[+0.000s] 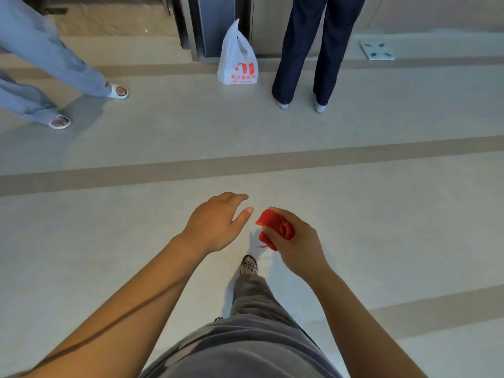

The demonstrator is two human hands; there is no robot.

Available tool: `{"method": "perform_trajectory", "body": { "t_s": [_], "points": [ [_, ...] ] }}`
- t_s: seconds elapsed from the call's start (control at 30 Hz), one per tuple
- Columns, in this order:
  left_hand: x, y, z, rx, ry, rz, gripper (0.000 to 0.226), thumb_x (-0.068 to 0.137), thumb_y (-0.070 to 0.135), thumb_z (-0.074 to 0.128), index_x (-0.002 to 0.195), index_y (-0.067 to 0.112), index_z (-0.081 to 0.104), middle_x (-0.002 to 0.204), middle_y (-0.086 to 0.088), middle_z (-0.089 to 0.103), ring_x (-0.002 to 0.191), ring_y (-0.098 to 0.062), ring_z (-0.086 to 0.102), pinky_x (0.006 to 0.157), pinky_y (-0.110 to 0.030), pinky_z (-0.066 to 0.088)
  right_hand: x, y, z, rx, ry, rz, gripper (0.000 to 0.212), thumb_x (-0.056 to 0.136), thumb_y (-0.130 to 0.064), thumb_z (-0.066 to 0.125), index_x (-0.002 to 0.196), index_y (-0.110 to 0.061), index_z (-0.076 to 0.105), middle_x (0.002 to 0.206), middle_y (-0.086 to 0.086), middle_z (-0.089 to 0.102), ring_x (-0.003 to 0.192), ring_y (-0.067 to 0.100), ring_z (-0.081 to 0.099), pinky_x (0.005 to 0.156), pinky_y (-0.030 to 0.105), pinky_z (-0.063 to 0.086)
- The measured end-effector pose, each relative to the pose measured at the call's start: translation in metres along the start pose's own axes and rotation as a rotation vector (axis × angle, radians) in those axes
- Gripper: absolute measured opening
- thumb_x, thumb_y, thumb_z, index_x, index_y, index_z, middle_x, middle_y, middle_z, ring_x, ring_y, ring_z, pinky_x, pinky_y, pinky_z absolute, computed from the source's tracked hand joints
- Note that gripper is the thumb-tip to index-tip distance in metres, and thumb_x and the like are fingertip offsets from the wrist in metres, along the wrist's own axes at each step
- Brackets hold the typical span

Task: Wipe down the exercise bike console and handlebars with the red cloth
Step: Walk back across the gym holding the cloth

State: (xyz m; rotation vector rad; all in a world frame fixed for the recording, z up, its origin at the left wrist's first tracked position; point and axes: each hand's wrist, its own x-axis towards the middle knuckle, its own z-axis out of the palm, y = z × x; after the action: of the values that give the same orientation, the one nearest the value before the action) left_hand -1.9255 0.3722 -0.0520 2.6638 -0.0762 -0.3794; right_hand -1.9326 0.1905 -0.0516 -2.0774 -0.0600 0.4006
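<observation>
Right hand (297,241) grips small bunched red cloth (275,227); left hand (215,222) open, empty. Bike not seen. Loose grip might drop cloth onto floor.

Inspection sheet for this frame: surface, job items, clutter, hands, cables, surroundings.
Surface: pale floor with darker stripes; no table.
Job's things: red cloth bunched in the right hand; exercise bike not in view.
Clutter: white plastic bag with red print, standing on the floor; flat scale-like board near the wall.
Grippers: right hand grips the cloth; left hand open, holds nothing, close to the cloth but apart.
Cables: nothing seen.
Surroundings: two people ahead, light trousers with white slides at left, dark trousers at right; metal door frame behind the bag.
</observation>
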Motion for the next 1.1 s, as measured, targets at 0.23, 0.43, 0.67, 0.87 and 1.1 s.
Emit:
{"method": "perform_trajectory", "body": {
  "t_s": [0.23,0.43,0.67,0.87,1.1],
  "points": [
    [0.175,-0.039,-0.101,-0.016,0.077,-0.015,0.059,0.093,0.054,0.022,0.141,0.023,0.039,0.145,0.0,0.043,0.131,-0.019,0.041,0.102,-0.031,0.035,0.204,-0.066,-0.035,0.027,0.004,-0.049,0.029,0.088,-0.018,0.064,0.114,-0.028,0.055,0.095,-0.022,0.052,0.074,-0.027,0.05,0.062,-0.007,0.035],
    [0.283,-0.104,-0.175,-0.097,0.173,-0.125,0.051,0.098,0.049,0.029,0.142,0.025,0.036,0.148,0.001,0.039,0.133,-0.019,0.038,0.104,-0.031,0.032,0.355,-0.135,-0.018,-0.04,-0.084,-0.136,0.031,0.086,-0.024,0.065,0.115,-0.032,0.056,0.101,-0.02,0.056,0.087,-0.007,0.056,0.076,0.001,0.043],
    [0.459,-0.187,-0.252,-0.107,0.101,-0.11,0.049,0.098,0.048,0.027,0.143,0.03,0.032,0.15,0.007,0.034,0.134,-0.015,0.035,0.105,-0.03,0.031,0.543,-0.196,0.012,-0.078,-0.048,-0.156,0.039,0.088,-0.025,0.063,0.126,-0.026,0.052,0.111,-0.017,0.056,0.092,-0.003,0.054,0.08,0.005,0.043],
    [0.593,-0.233,-0.344,-0.046,0.103,-0.039,0.049,0.098,0.048,0.027,0.143,0.03,0.034,0.148,0.006,0.037,0.133,-0.016,0.037,0.104,-0.031,0.033,0.69,-0.258,0.01,-0.068,0.005,-0.14,0.046,0.09,-0.028,0.059,0.134,-0.031,0.045,0.12,-0.015,0.052,0.09,-0.007,0.054,0.082,0.006,0.045],
    [0.707,-0.27,-0.423,-0.035,0.165,-0.047,0.048,0.098,0.047,0.029,0.143,0.029,0.034,0.149,0.005,0.037,0.133,-0.017,0.038,0.103,-0.031,0.034,0.827,-0.308,0.013,-0.006,0.036,-0.132,0.044,0.091,-0.027,0.058,0.133,-0.03,0.045,0.116,-0.016,0.049,0.102,0.005,0.052,0.093,0.027,0.05]
  ]
}}
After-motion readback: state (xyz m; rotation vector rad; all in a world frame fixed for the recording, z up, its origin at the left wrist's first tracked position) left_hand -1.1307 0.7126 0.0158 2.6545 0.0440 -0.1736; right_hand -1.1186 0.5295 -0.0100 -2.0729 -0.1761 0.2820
